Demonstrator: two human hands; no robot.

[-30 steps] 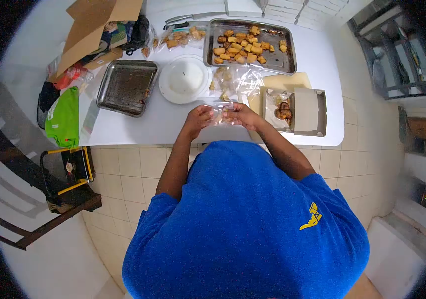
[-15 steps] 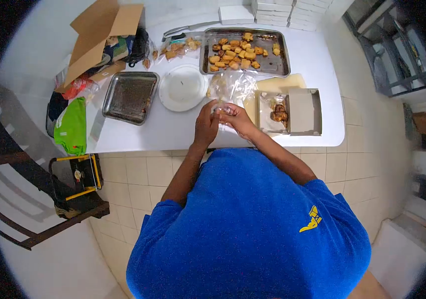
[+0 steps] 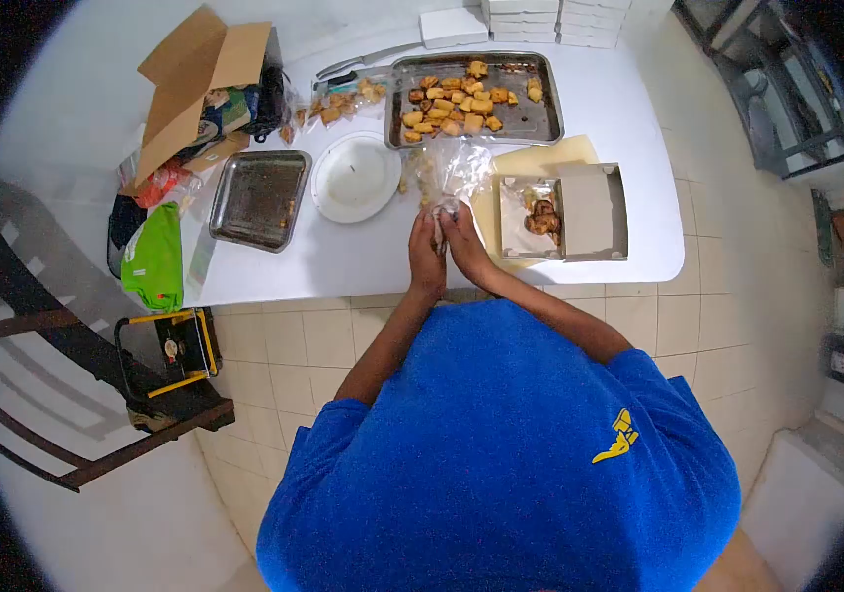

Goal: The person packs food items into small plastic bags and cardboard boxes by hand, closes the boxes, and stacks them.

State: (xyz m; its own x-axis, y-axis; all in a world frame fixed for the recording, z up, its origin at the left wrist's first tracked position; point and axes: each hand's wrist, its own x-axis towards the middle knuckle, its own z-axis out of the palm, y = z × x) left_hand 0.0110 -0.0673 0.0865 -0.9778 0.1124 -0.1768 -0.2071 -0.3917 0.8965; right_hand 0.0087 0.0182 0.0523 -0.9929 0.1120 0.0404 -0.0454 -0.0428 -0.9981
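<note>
Both hands meet near the front of the table around the gathered top of a clear plastic bag [image 3: 461, 168]. My left hand [image 3: 426, 252] is closed on the bag from the left, and my right hand [image 3: 463, 245] from the right. The bag lies away from me, with some yellowish pieces showing at its left side. Right of the hands, an open cardboard box [image 3: 595, 212] holds a browned piece of roast meat [image 3: 542, 219]. Behind the bag is a metal tray [image 3: 552, 109] with roasted potato chunks [image 3: 461, 104].
Left of the hands are a white plate [image 3: 355, 178] and a greasy metal pan [image 3: 259, 200]. A knife [image 3: 368, 61] and bagged food [image 3: 348, 102] lie at the back. White boxes [image 3: 521, 18] are stacked behind the tray. A yellow cutting board [image 3: 545, 155] lies under the cardboard box.
My hands have drawn closer together, their fingers now pointing forward round the bag's top. The whole view has shifted slightly with my head.
</note>
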